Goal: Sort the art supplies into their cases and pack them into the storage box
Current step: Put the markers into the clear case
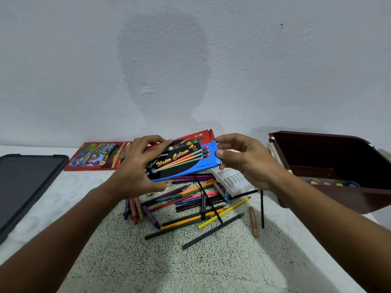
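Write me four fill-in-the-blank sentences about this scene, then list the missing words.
1. Both hands hold the water colour box above a pile of loose ____.
2. The left hand has its grip on the box's left end; the right hand pinches its ____ end.
3. The dark red storage box stands on the ____ side of the scene.
4. The coloured pencil case lies flat against the ____.

Missing words: pencils; right; right; wall

I see dim, even, cool light; soft shadows under the forearms and behind the storage box [330, 157]. Wide-angle bending at edges. Slight softness, no glare.
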The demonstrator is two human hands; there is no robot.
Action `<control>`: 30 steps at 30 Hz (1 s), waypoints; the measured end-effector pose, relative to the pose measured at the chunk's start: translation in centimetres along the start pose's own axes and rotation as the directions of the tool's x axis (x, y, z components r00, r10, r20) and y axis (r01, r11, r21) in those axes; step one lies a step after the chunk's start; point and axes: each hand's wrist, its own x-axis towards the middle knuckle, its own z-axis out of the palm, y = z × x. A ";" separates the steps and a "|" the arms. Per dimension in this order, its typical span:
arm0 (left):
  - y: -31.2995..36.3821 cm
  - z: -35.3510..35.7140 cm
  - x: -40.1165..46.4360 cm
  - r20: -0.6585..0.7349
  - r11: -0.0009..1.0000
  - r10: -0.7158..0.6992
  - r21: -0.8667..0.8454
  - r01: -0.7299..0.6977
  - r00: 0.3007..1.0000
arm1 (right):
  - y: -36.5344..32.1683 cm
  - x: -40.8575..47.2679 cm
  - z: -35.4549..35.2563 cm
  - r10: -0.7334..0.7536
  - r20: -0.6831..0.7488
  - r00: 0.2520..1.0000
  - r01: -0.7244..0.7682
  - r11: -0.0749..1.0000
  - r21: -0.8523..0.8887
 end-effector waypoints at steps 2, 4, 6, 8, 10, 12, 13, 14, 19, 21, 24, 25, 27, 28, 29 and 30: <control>-0.1 0.0 0.1 -0.003 1.000 -0.001 0.015 0.001 1.000 | 0.0 0.1 0.1 -0.007 -0.017 1.000 0.007 1.000 -0.004; -0.2 -0.1 0.2 -0.007 0.999 -0.006 0.033 0.006 1.000 | 0.0 0.1 0.2 -0.012 -0.032 0.999 0.012 1.000 -0.008; -0.3 -0.1 0.3 -0.016 0.999 -0.008 0.043 0.009 1.000 | 0.0 0.1 0.3 -0.019 -0.033 0.999 0.018 1.000 -0.011; -0.2 -0.2 0.2 -0.029 0.999 -0.002 0.054 0.004 1.000 | 0.0 0.0 0.5 -0.029 -0.033 0.999 0.028 0.999 -0.035; -0.1 -0.1 0.2 -0.038 0.998 0.012 0.064 -0.010 0.999 | 0.0 -0.2 0.6 -0.037 -0.044 0.998 0.034 0.997 -0.064; 0.1 0.0 0.1 -0.037 0.996 0.035 0.082 -0.032 0.999 | -0.1 -0.4 0.8 -0.036 -0.061 0.997 0.031 0.996 -0.083; 0.3 0.0 0.1 -0.038 0.995 0.046 0.094 -0.042 0.998 | -0.2 -0.4 0.8 -0.029 -0.078 0.997 0.023 0.996 -0.082; 0.5 0.1 0.1 -0.042 0.994 0.053 0.102 -0.049 0.998 | -0.4 -0.4 0.9 -0.020 -0.103 0.995 0.012 0.997 -0.078; 0.9 0.3 0.3 -0.064 0.988 0.082 0.134 -0.073 0.995 | -1.2 0.0 1.2 -0.019 -0.168 0.986 -0.003 0.991 -0.132; 0.8 0.2 0.4 -0.068 0.985 0.085 0.154 -0.074 0.994 | -1.3 0.0 1.3 -0.044 -0.146 0.988 0.022 0.989 -0.148; 0.7 0.0 0.4 -0.093 0.980 0.084 0.190 -0.065 0.992 | -1.5 -0.1 1.3 -0.034 -0.091 0.995 0.022 0.991 -0.132; 0.7 -0.1 0.5 -0.101 0.976 0.088 0.207 -0.066 0.991 | -1.5 -0.2 1.4 -0.021 -0.076 0.997 0.010 0.990 -0.138; 0.8 -0.1 0.5 -0.098 0.972 0.095 0.224 -0.071 0.991 | -1.4 -0.2 1.6 -0.008 -0.071 0.997 -0.004 0.987 -0.160; 0.9 0.0 0.5 -0.092 0.973 0.094 0.218 -0.072 0.991 | -1.3 -0.2 1.7 -0.014 -0.082 0.997 0.000 0.985 -0.173; 1.0 0.0 0.6 -0.090 0.977 0.092 0.201 -0.072 0.992 | -1.3 -0.1 1.8 -0.032 -0.099 0.995 0.013 0.982 -0.188; 1.1 0.1 0.6 -0.097 0.982 0.085 0.179 -0.066 0.992 | -1.2 0.1 1.8 -0.055 -0.117 0.992 0.030 0.979 -0.200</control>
